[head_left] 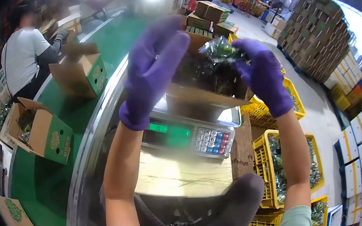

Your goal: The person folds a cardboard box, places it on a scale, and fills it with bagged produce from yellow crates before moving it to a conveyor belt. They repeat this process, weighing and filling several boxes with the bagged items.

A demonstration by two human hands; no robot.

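My right hand (264,74), in a purple glove, grips a clear plastic bag of green produce (219,50) above an open cardboard box (197,96). My left hand (148,74), gloved alike, is raised at the box's left side with its fingers stretched out and nothing in it. More shiny plastic-wrapped bags are visible inside the box, though their contents are dark and hard to make out. Under the box is a digital scale (184,135) with a lit green display and a keypad.
Left of the scale runs a green conveyor (44,186) carrying open boxes (41,131). A co-worker (25,56) sits beyond it. Yellow crates (265,170) of bagged greens stand on my right. Flattened cardboard (241,144) lies beside the scale. Stacked cartons (315,36) rise farther right.
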